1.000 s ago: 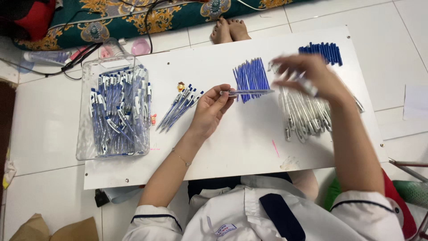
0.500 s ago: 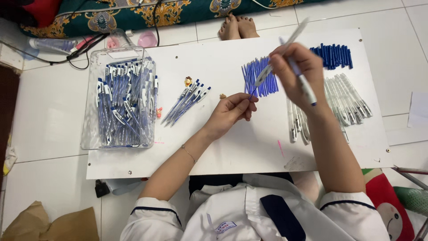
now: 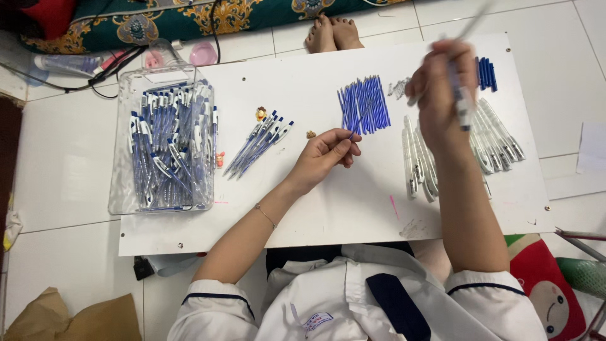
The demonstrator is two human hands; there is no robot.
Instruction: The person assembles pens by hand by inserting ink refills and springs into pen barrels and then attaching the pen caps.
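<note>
My left hand (image 3: 328,153) pinches a thin blue pen refill (image 3: 361,119) over a white board (image 3: 353,208); the refill's tip reaches toward a fanned pile of blue refills (image 3: 364,104). My right hand (image 3: 445,88) is raised above the board and grips a clear pen barrel (image 3: 459,95), blurred by motion. Under that hand lie rows of clear empty pen barrels (image 3: 499,142). A small bunch of finished blue-and-clear pens (image 3: 259,145) rests left of my left hand.
A clear plastic box (image 3: 161,136) full of finished pens stands at the board's left end. Dark blue caps (image 3: 485,72) lie at the far right. Someone's bare feet (image 3: 331,35) touch the far edge. A patterned cushion (image 3: 158,19), cables and a brown paper bag (image 3: 76,322) lie around.
My right hand has lifted the clear barrel higher and farther from the board. My left hand has moved slightly right with a blue refill held toward the refill pile.
</note>
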